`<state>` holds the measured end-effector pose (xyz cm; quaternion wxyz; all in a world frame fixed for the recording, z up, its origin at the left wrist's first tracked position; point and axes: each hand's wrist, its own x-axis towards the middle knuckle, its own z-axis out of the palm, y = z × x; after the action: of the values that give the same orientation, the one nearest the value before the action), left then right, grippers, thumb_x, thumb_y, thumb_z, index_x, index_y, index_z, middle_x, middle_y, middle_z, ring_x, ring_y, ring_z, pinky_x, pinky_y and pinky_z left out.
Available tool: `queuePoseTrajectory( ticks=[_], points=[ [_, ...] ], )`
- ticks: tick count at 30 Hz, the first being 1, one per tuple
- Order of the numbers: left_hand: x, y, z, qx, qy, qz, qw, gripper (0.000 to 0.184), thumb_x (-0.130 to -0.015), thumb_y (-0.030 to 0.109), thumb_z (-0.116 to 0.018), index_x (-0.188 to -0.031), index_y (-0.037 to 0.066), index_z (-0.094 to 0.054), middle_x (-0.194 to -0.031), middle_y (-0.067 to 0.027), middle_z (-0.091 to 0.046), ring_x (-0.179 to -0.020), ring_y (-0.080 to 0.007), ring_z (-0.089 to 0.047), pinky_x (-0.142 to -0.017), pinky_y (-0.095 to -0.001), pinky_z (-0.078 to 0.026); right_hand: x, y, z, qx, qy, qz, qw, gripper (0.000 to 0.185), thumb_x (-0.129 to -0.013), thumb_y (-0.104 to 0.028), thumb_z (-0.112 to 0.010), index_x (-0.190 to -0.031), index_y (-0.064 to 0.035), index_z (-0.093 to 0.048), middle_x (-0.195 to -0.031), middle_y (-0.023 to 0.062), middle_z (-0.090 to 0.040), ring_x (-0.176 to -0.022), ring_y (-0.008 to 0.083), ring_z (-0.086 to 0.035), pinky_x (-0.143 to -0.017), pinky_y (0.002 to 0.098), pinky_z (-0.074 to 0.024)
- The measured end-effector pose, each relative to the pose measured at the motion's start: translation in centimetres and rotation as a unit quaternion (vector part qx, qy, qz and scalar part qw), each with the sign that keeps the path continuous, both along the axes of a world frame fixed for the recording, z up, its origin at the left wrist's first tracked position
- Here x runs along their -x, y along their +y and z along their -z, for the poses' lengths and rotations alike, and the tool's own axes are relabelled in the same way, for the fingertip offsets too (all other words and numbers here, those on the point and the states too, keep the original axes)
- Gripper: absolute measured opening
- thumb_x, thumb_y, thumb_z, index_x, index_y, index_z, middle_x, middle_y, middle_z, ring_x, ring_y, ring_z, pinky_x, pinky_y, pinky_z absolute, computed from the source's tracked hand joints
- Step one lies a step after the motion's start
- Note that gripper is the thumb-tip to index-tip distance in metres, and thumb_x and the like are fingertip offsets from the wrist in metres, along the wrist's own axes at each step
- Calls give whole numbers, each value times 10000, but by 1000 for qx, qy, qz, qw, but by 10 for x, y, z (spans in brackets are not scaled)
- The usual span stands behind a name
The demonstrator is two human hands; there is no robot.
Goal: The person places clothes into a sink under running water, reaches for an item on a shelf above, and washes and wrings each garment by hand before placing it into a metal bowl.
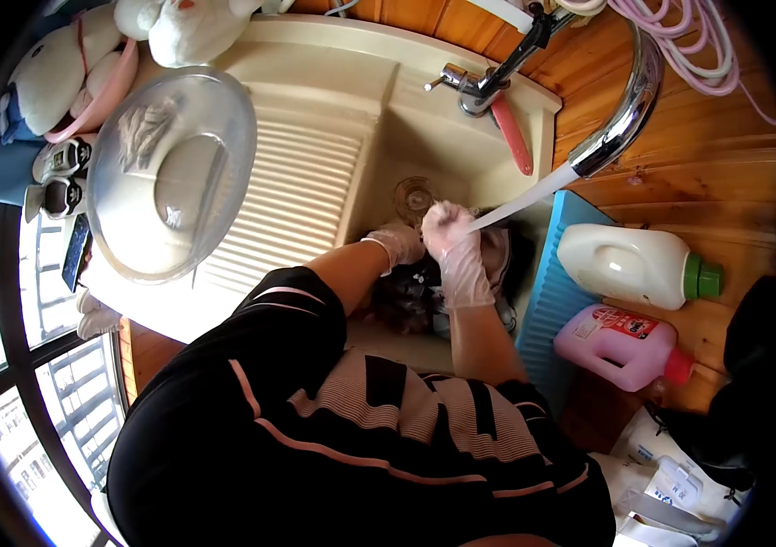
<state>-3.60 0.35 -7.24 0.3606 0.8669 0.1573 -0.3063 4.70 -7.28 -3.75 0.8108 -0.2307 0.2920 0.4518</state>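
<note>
Washing seems under way, unfinished: dark laundry (417, 294) lies in the sink (406, 141) at mid-frame; the right hand (451, 239) looks clenched under running water (524, 197); whether the left hand (397, 244) grips anything is unclear

Home, laundry corner. Giveaway: stone-coloured sink (315, 46) with a ribbed scrubbing board (287, 187) moulded into it, dark clothes (420, 287) down in the bowl, tap (616, 141) running. White bottle with green cap (625, 264) and pink bottle with red cap (616, 346), both detergent-type, beside a blue washboard (547, 283). Homey bits: plush toys (55, 77) at the sink's far left end, clear plastic basin (101, 223), warm wood planks (679, 191). Big dark-framed window (60, 392), daylight, railing-like bars outside; could be a balcony, can't confirm.
</note>
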Motion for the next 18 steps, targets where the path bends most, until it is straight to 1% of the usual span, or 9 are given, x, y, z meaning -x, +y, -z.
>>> queuePoseTrajectory(
  ticks=[1, 2, 4, 8, 11, 14, 16, 17, 18],
  points=[
    [2, -6, 15, -17, 31, 7, 999, 392, -855, 330, -461, -1129, 98, -617, -1113, -146, -614, -1075, -288, -568, -889, -370, -442, -5, 11, -2, -139, -2, 25, 990, 254, -902, -142, -379, -759, 6, -528, -684, 105, -543, -650, 204, -543, -578, 273, -499],
    [2, -11, 28, -34, 62, 14, 997, 379, -863, 322, -458, -1124, 103, -623, -1100, -147, -619, -1069, -288, -572, -896, -371, -439, -9, 16, -6, 86, 52, 66, 993, 380, -956, -239, -327, -957, 87, -522, -948, 201, -576, -882, 291, -576, -753, 328, -532],
    [3, -11, 3, -43, 78, 20, 996, 376, -872, 319, -451, -1121, 98, -625, -1120, -146, -610, -1085, -286, -562, -906, -375, -432, -11, 15, -15, 45, 48, 56, 996, 484, -975, -296, -278, -1178, 125, -404, -1161, 262, -497, -1067, 365, -511, -898, 403, -479],
    [8, -12, -26, -49, 86, 21, 995, 386, -888, 312, -441, -1145, 76, -605, -1172, -144, -584, -1113, -278, -544, -931, -375, -416, -9, -3, -23, -30, 43, 7, 999, 464, -973, -301, -294, -1156, 112, -402, -1121, 263, -501, -1004, 336, -525, -859, 406, -471],
    [16, -25, 9, -120, -83, -48, 988, 411, -878, 315, -446, -1185, 73, -575, -1237, -138, -547, -1166, -269, -508, -949, -374, -401, -9, -5, -18, -38, -11, 0, 999, 520, -965, -347, -302, -1233, 97, -342, -1206, 236, -468, -1066, 350, -488, -929, 431, -419],
    [3, -2, 5, 0, 66, 50, 997, 428, -855, 312, -462, -1215, 101, -557, -1261, -134, -533, -1190, -274, -486, -967, -369, -382, -9, -5, -3, -55, -139, -67, 986, 611, -945, -389, -358, -1359, 45, -238, -1355, 215, -364, -1198, 359, -404, -1009, 466, -348],
    [-5, 16, -50, 5, 112, 65, 991, 392, -847, 271, -496, -1199, 113, -563, -1255, -99, -540, -1161, -261, -495, -955, -363, -386, 0, -1, -13, 13, -242, -148, 959, 621, -932, -391, -399, -1387, -7, -225, -1387, 200, -330, -1229, 355, -370, -1021, 478, -325],
    [-18, 24, 27, 19, 56, 175, 983, 386, -849, 265, -489, -1186, 95, -567, -1225, -100, -561, -1145, -250, -509, -948, -361, -385, -5, -9, 23, -26, -103, -75, 992, 526, -947, -363, -395, -1373, -74, -290, -1381, 100, -346, -1218, 304, -363, -999, 476, -332],
    [-23, 37, -65, 26, 144, 157, 977, 351, -845, 231, -507, -1144, 72, -596, -1177, -99, -591, -1082, -239, -555, -888, -358, -437, 6, -5, -9, 22, -28, -59, 998, 495, -949, -391, -402, -1324, -71, -358, -1343, 88, -394, -1219, 291, -384, -979, 473, -354]
  ],
)
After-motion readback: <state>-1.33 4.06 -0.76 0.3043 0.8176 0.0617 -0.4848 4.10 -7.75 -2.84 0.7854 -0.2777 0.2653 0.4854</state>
